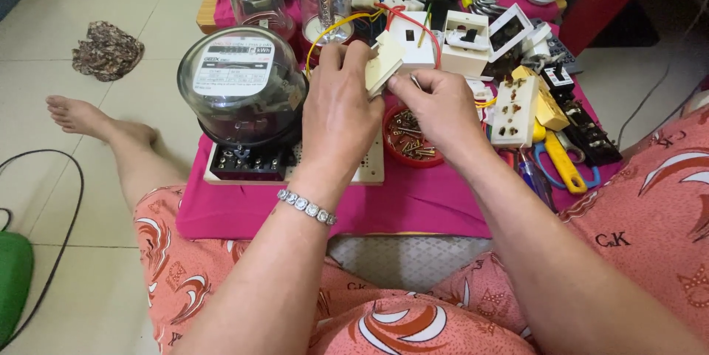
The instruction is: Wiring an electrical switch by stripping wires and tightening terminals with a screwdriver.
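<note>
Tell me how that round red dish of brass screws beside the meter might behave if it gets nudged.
The red dish looks shallow and light, so it would probably slide on the pink cloth rather than tip. Its screws lie loose and heaped, so a sharp knock could scatter them. The right hand hovers just above it, so a bump seems possible.

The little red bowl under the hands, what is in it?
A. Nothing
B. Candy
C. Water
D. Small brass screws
D: the red bowl, just below the right hand, holds a heap of small brass-coloured screws.
</note>
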